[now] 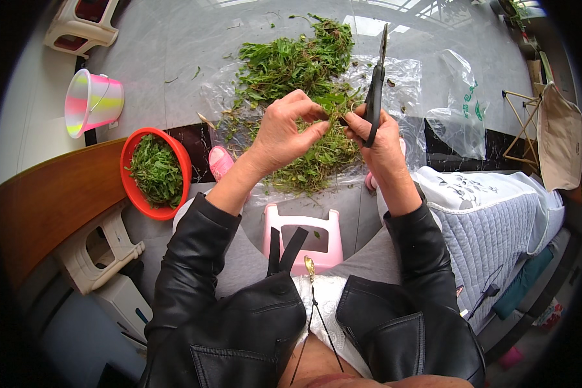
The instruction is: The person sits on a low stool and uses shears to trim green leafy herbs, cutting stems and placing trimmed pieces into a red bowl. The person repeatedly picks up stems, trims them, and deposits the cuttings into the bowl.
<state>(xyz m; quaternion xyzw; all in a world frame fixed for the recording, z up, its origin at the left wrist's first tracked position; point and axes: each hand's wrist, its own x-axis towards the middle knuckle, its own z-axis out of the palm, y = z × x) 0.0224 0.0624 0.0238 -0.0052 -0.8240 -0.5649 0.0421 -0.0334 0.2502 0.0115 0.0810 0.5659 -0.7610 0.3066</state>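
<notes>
My right hand (pixel 380 140) holds scissors with black handles (pixel 376 92), their blades pointing away from me. Its thumb and forefinger also pinch a leafy green sprig (pixel 337 104) with thin roots or stems. My left hand (pixel 291 126) hovers beside that sprig, thumb and fingertips close together. Whether a bit of plant is between them I cannot tell. Beneath both hands lies a loose heap of leafy greens (pixel 315 167) on a clear plastic sheet (pixel 407 72). A denser pile of greens (pixel 291 63) sits beyond it.
To my left stands a red plastic basin (pixel 186 167) containing greens (pixel 155 174), with a multicoloured bucket (pixel 94 103) behind it. A pink stool (pixel 303 218) is between my knees. Rightward are a printed plastic bag (pixel 458 116), a folding chair (pixel 560 136) and a quilted cover (pixel 490 237).
</notes>
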